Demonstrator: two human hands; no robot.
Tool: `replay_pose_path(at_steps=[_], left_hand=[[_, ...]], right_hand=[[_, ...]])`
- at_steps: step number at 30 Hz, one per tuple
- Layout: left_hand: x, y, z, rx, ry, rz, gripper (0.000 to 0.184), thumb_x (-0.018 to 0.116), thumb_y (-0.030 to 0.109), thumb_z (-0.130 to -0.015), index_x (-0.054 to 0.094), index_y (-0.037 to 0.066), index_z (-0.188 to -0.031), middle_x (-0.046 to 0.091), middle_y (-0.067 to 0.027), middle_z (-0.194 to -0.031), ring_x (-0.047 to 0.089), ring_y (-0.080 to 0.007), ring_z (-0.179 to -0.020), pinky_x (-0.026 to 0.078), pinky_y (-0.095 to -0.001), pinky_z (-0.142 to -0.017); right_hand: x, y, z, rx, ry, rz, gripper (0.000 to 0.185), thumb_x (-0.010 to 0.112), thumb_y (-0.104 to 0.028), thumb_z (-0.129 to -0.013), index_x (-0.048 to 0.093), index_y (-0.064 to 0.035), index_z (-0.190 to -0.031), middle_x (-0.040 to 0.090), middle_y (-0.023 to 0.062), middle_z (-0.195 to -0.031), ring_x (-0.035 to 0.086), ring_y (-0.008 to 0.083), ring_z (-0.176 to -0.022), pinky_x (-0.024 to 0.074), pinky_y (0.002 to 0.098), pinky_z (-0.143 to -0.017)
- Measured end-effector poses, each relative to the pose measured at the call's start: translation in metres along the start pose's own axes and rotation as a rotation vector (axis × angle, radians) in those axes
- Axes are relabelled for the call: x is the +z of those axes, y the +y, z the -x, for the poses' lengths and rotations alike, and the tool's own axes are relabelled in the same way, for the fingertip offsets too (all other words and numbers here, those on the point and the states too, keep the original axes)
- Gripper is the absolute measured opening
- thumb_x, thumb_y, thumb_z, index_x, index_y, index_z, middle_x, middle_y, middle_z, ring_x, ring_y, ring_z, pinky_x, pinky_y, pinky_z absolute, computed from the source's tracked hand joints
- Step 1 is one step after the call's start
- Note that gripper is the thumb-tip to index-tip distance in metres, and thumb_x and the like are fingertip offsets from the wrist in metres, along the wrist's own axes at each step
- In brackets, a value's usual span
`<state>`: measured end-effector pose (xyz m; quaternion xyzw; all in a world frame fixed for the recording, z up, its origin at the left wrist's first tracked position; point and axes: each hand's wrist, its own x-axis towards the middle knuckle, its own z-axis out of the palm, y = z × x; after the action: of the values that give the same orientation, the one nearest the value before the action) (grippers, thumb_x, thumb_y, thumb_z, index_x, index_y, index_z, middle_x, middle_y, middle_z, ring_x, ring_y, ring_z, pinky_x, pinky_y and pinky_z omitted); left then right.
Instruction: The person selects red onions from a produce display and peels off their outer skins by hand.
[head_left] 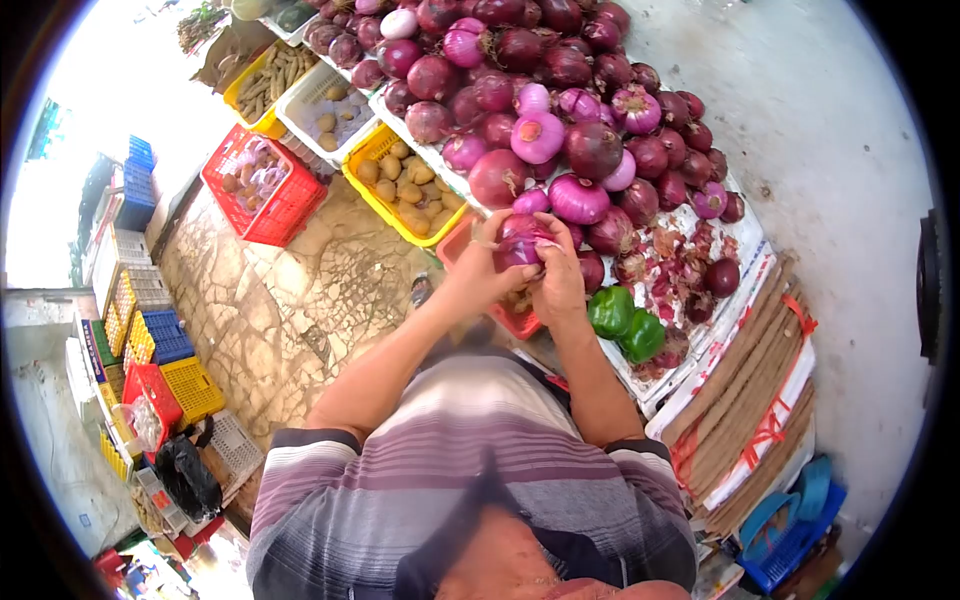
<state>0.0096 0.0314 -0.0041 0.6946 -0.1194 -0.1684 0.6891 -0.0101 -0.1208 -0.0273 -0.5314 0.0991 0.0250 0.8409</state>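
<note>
A red onion [520, 232] is held between both hands in front of my chest. My left hand [487, 262] wraps around its left side, fingers closed on it. The thumb and fingers of my right hand [560, 277] pinch its right side, where the skin looks loose. Just beyond my hands rises a large heap of red onions [500, 178], some peeled to bright purple. Two green bell peppers [627, 325] lie to the right of my right hand, beside scattered dry onion skins [672, 268]. Under my hands a red basket [522, 322] is partly hidden.
A yellow crate [420, 238] of potatoes stands left of my hands. Farther left are a white crate [290, 105], a red crate [280, 235] and the stone floor [290, 310]. Bundled brown sticks [735, 385] lie at the right, near a white wall [830, 130]. Stacked crates line the far left.
</note>
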Motion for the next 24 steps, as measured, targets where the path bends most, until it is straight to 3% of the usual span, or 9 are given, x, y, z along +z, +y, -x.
replay_pose_path(at_steps=[4, 8, 11, 12, 16, 19, 20, 24], left_hand=[[0.001, 0.002, 0.0, -0.007, -0.012, 0.044, 0.079, 0.078, 0.011, -0.081, 0.038, 0.005, -0.149, 0.056, -0.0129, -0.133, 0.055, -0.0214, -0.123, 0.046, -0.037, -0.105], [0.003, 0.0, 0.005, 0.075, 0.078, -0.154, 0.083, 0.08, 0.01, -0.079, 0.037, 0.006, -0.15, 0.056, -0.0153, -0.133, 0.058, -0.0247, -0.121, 0.048, -0.0391, -0.103], [0.003, -0.014, 0.002, 0.007, 0.036, -0.042, 0.084, 0.081, 0.011, -0.079, 0.037, 0.007, -0.151, 0.055, -0.0156, -0.134, 0.057, -0.025, -0.123, 0.048, -0.0399, -0.104], [0.004, -0.006, 0.005, 0.08, 0.091, -0.202, 0.085, 0.081, 0.011, -0.078, 0.037, 0.008, -0.151, 0.056, -0.0148, -0.133, 0.057, -0.0241, -0.122, 0.049, -0.0397, -0.102], [0.009, -0.017, 0.003, 0.161, 0.138, -0.229, 0.085, 0.082, 0.01, -0.076, 0.04, 0.007, -0.149, 0.058, -0.0142, -0.129, 0.058, -0.0236, -0.119, 0.049, -0.0388, -0.101], [0.008, 0.0, 0.004, 0.098, 0.116, -0.088, 0.08, 0.082, 0.01, -0.077, 0.044, 0.006, -0.147, 0.06, -0.0141, -0.127, 0.059, -0.0233, -0.118, 0.048, -0.0381, -0.102], [0.006, 0.001, 0.005, 0.071, 0.121, -0.014, 0.077, 0.081, 0.013, -0.078, 0.046, 0.005, -0.145, 0.061, -0.0143, -0.128, 0.06, -0.0226, -0.118, 0.048, -0.0375, -0.102], [-0.01, 0.0, 0.006, 0.075, 0.059, -0.15, 0.078, 0.082, 0.017, -0.078, 0.046, 0.004, -0.146, 0.061, -0.0146, -0.131, 0.06, -0.0222, -0.119, 0.048, -0.0365, -0.103]], right_hand=[[-0.003, 0.012, -0.004, -0.03, 0.02, -0.042, 0.044, 0.043, -0.012, -0.095, 0.049, -0.0031, -0.138, 0.058, 0.0141, -0.126, 0.06, 0.0221, -0.111, 0.0511, 0.0367, -0.098], [0.003, 0.009, -0.002, 0.034, 0.044, -0.187, 0.043, 0.041, -0.013, -0.095, 0.049, -0.0035, -0.137, 0.059, 0.0153, -0.125, 0.061, 0.0244, -0.112, 0.0513, 0.0395, -0.1], [0.002, 0.012, -0.003, 0.035, 0.058, -0.212, 0.042, 0.04, -0.013, -0.095, 0.051, -0.0038, -0.135, 0.06, 0.0155, -0.125, 0.061, 0.0247, -0.112, 0.0511, 0.0399, -0.101], [-0.001, 0.014, -0.004, -0.013, 0.094, -0.03, 0.042, 0.041, -0.013, -0.095, 0.052, -0.0037, -0.134, 0.06, 0.0154, -0.125, 0.061, 0.0251, -0.112, 0.0512, 0.0404, -0.101], [0.002, 0.01, -0.002, -0.003, 0.085, -0.226, 0.042, 0.04, -0.009, -0.094, 0.053, -0.0038, -0.134, 0.06, 0.0151, -0.126, 0.061, 0.0256, -0.113, 0.0503, 0.0398, -0.102], [-0.004, 0.005, -0.004, 0.026, 0.064, -0.06, 0.043, 0.04, -0.007, -0.094, 0.052, -0.0029, -0.135, 0.06, 0.0146, -0.127, 0.06, 0.0249, -0.115, 0.0494, 0.0385, -0.103], [-0.006, 0.003, -0.004, 0.037, 0.012, -0.043, 0.041, 0.044, -0.011, -0.097, 0.054, -0.0027, -0.136, 0.06, 0.0096, -0.123, 0.058, 0.0178, -0.111, 0.0468, 0.0301, -0.1], [-0.009, -0.003, -0.002, -0.037, -0.115, 0.112, 0.043, 0.044, -0.01, -0.097, 0.053, -0.0023, -0.138, 0.06, 0.0113, -0.129, 0.058, 0.018, -0.114, 0.0466, 0.0315, -0.101]])
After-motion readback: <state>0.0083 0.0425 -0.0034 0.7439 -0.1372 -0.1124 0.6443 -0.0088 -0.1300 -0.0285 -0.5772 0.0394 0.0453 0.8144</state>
